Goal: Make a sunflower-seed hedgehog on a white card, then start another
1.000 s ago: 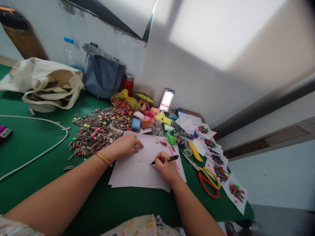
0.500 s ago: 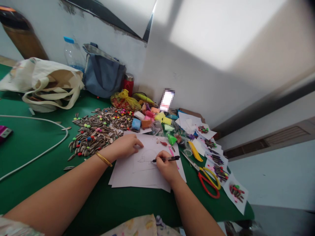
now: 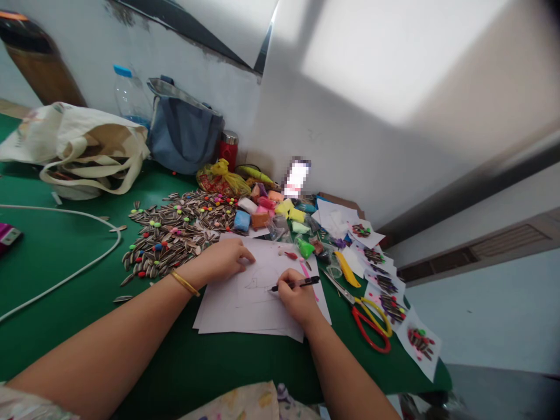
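A black pen [image 3: 306,282] is pinched in my right hand [image 3: 297,297], its tip on or just over the white paper [image 3: 249,319]. Faint outlines of a drawing [image 3: 258,284] show on the sheet, left of the pen tip. My left hand [image 3: 225,261] rests on the upper left of the paper, fingers stretched out and holding nothing. Beside that hand spreads a heap of striped sunflower seeds [image 3: 175,239], with colored ones among them. A small red piece [image 3: 290,255] lies near the sheet's upper right.
Right of the paper lie scissors [image 3: 371,326] with red and yellow handles and a yellow cutter [image 3: 347,269]. Several seed-covered cards [image 3: 422,344] line the right edge. Colored clay packs [image 3: 242,221], a lit phone [image 3: 297,178], a blue bag [image 3: 186,134] and a white cable [image 3: 79,277] are farther out.
The pen and my right hand have barely shifted on the paper. A few more lines show in the drawing near the pen tip. My left hand stays in place.
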The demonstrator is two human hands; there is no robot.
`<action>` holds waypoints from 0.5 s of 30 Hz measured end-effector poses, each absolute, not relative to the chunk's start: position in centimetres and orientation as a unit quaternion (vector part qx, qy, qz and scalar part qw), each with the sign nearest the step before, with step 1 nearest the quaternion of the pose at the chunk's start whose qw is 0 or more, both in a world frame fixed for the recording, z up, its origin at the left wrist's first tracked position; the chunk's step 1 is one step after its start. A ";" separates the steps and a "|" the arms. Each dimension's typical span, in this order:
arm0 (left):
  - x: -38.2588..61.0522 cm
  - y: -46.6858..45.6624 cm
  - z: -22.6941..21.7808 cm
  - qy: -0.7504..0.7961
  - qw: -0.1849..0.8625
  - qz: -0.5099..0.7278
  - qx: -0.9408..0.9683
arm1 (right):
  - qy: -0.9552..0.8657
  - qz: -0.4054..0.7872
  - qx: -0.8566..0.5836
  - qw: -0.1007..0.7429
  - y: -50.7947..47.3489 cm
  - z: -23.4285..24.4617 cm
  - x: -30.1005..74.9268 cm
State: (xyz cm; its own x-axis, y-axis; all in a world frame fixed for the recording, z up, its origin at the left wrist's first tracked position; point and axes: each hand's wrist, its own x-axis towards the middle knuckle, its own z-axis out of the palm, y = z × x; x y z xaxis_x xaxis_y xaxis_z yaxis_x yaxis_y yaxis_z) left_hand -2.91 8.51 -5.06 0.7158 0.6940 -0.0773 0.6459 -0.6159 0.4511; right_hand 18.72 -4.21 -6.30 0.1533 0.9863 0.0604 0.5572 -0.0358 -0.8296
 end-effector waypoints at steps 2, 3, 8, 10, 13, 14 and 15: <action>-3.0 8.5 -5.1 0.371 0.229 0.056 0.898 | -0.572 0.277 -0.667 0.388 -4.1 -6.3 19.1; -3.0 8.5 -5.1 0.370 0.230 0.057 0.898 | -0.565 0.272 -0.672 0.393 -4.1 -6.3 19.3; -2.9 8.5 -5.0 0.374 0.230 0.047 0.897 | -0.558 0.267 -0.687 0.381 -3.8 -6.4 19.9; -2.9 8.4 -4.9 0.373 0.231 0.047 0.897 | -0.559 0.266 -0.690 0.376 -3.8 -6.5 19.9; -2.9 8.4 -4.9 0.372 0.230 0.050 0.898 | -0.560 0.268 -0.690 0.373 -3.9 -6.5 19.7; -2.9 8.4 -4.9 0.372 0.229 0.048 0.898 | -0.561 0.268 -0.690 0.372 -3.9 -6.5 19.7; -2.8 8.4 -4.9 0.372 0.229 0.047 0.898 | -0.562 0.267 -0.690 0.370 -3.9 -6.6 19.7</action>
